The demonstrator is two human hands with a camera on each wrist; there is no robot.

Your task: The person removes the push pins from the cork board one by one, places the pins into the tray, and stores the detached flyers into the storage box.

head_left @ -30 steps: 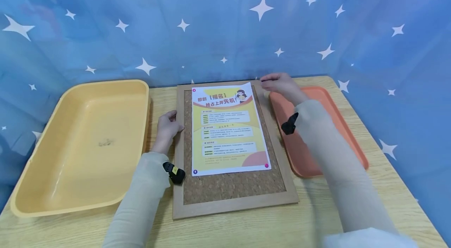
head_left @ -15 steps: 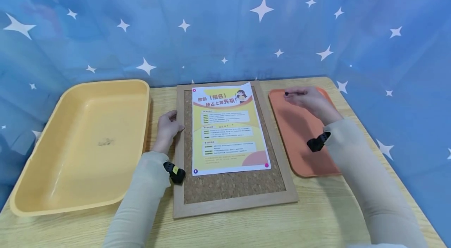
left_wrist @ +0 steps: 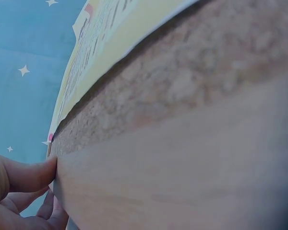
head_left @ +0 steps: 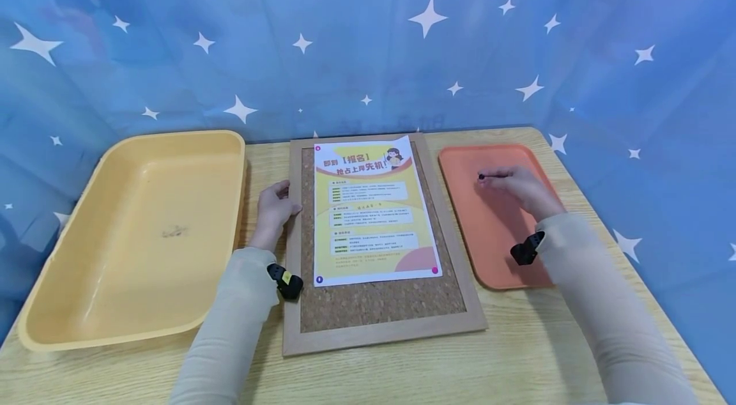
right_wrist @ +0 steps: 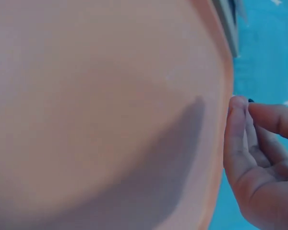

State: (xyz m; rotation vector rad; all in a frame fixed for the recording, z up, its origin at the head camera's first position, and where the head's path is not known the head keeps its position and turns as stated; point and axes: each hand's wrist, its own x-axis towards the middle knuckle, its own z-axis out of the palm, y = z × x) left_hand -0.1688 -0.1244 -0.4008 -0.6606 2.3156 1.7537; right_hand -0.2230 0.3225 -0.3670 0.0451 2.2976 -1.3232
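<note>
A framed corkboard (head_left: pixel 382 306) lies mid-table with a yellow-and-white printed poster (head_left: pixel 374 213) on it. Round pin heads mark the poster's top left, bottom left and bottom right corners; its top right corner shows none. My left hand (head_left: pixel 273 210) grips the board's left frame edge, thumb on the rim and fingers curled down the side, as the left wrist view shows. Above the orange tray (head_left: pixel 489 252), my right hand (head_left: pixel 520 188) pinches a small black pushpin (head_left: pixel 481 177) between thumb and fingertips. In the right wrist view those fingers mostly hide the pushpin (right_wrist: pixel 251 100).
To the left stands a deep yellow tub (head_left: pixel 138 232), close to my left forearm. The orange tray lies right of the board. A blue star-patterned cloth (head_left: pixel 368 41) hangs behind the wooden table (head_left: pixel 402 373).
My right hand has moved right and toward me, from the board's top right corner to above the orange tray, still pinching the black pushpin. The left hand stays put.
</note>
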